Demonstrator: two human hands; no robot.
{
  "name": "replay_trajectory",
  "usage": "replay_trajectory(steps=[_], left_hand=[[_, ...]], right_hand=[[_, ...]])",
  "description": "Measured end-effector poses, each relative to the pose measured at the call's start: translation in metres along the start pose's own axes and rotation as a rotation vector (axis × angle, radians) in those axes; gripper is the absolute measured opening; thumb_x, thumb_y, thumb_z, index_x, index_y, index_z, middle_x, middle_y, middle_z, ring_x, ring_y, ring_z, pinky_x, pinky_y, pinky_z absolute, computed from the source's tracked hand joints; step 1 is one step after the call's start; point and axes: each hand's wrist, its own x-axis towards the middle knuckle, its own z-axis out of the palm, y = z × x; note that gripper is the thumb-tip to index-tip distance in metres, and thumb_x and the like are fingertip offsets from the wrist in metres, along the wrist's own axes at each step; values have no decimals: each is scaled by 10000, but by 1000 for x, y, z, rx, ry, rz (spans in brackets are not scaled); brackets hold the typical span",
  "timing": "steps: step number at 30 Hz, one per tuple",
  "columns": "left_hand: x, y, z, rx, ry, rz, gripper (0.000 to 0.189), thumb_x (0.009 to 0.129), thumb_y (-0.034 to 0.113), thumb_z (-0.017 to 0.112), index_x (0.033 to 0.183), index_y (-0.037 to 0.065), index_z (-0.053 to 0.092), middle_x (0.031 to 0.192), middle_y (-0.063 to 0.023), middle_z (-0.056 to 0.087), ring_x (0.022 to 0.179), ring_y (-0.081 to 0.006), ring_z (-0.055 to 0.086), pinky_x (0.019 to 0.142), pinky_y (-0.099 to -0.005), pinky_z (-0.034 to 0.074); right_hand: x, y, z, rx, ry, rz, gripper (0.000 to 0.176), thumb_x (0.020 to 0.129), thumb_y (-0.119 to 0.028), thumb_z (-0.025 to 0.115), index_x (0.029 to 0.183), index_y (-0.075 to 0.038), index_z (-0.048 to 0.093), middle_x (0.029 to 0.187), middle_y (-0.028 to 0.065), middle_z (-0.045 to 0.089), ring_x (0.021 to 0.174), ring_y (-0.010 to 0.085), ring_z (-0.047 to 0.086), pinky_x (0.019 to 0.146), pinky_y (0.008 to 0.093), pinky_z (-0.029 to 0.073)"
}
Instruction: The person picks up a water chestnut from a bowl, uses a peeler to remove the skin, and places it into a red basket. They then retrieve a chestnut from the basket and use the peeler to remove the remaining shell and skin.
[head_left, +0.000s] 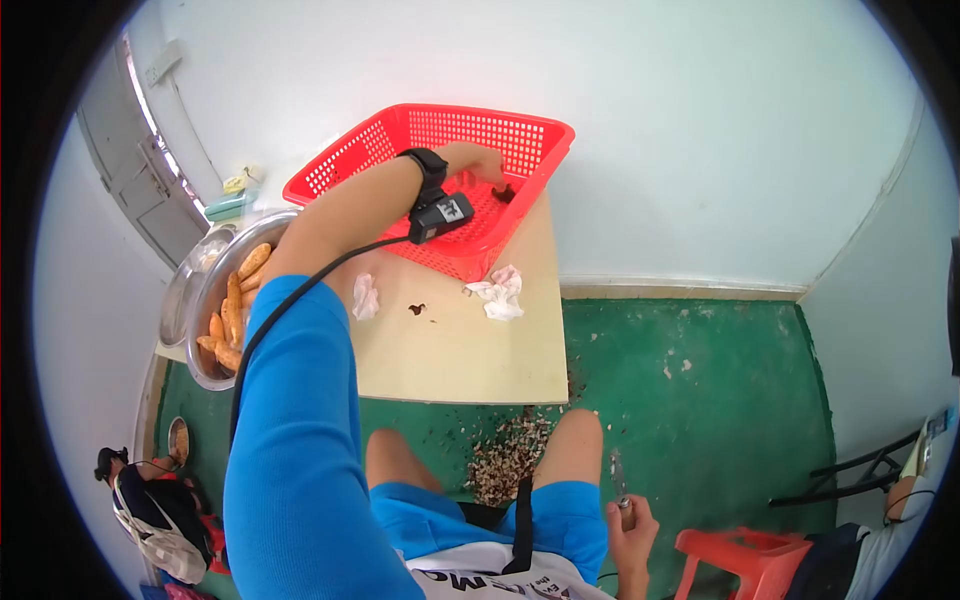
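Inside the red basket (468, 127), the left hand (482, 165) is at a dark piece (505, 194) near the right wall; whether its fingers grip it, I cannot tell. The right hand (632, 532) grips a knife (618, 478), best held low and clear of the right knee (576, 438). Farther out, the cable (330, 264) along the left sleeve (305, 450) should be kept off the steel bowl (207, 300).

1. I'm seeing a bright blue fabric left sleeve (300, 430).
2. A broad black wrist strap (432, 174) is holding a boxy black device (427, 222) with a white label (451, 211).
3. A thin black cable (380, 244) is trailing from it.
4. Blue fabric shorts (572, 510) are meeting a white, black-lettered shirt front (490, 585) and flat black strap (523, 525).
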Motion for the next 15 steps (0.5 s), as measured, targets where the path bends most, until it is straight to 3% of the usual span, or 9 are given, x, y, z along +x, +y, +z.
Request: replay_trajectory(steps=[1,3,5,7,8,10,12,15], left_hand=[[16,-3,5,1,5,4,482,723,293,566,1136,65,470,1102,-157,520,972,-272,530,784,-399,447],[30,1,14,208,362,481,525,700,306,583,1159,92,448,1127,-152,503,980,-286,525,792,-413,445],[28,12,17,251,252,530,537,681,263,601,1165,99,434,1114,-140,507,939,-264,541,762,-399,460],[24,18,20,69,-293,40,501,678,205,594,1145,97,448,1080,-137,520,889,-240,556,739,-375,471],[20,14,19,122,-326,113,449,687,167,574,1117,88,471,1056,-140,531,838,-232,569,699,-367,482],[31,0,14,134,-312,110,439,690,154,567,1113,82,472,1050,-146,531,815,-237,573,675,-358,483],[25,-9,16,146,-298,98,429,694,142,561,1109,76,473,1045,-152,531,792,-241,576,652,-349,484],[-27,0,-2,11,-69,74,554,664,141,581,1190,94,412,1155,-130,465,822,-252,575,646,-363,476]], right_hand=[[0,-5,1,0,-13,0,187,728,-151,626,810,-4,543,587,64,554,522,92,510,497,231,414],[-1,-7,3,23,-16,5,169,730,-121,611,806,6,531,589,39,526,535,66,465,490,217,386],[-2,-9,2,41,-17,18,151,732,-92,596,803,17,518,592,14,499,548,39,421,483,203,357],[-4,-12,-2,35,-19,63,148,733,-90,594,797,19,516,586,4,482,535,38,406,472,199,343],[-4,-8,-3,31,-25,71,148,733,-90,594,797,19,516,586,4,482,535,38,406,472,199,343],[-2,5,-3,6,-5,59,178,724,-143,628,801,-7,543,586,74,549,518,100,505,501,242,416],[1,5,-5,2,-10,49,176,725,-143,628,800,-9,541,588,75,546,520,102,503,503,246,416],[6,2,0,12,-31,30,174,727,-143,626,799,-11,539,590,74,539,521,104,499,503,250,413]])
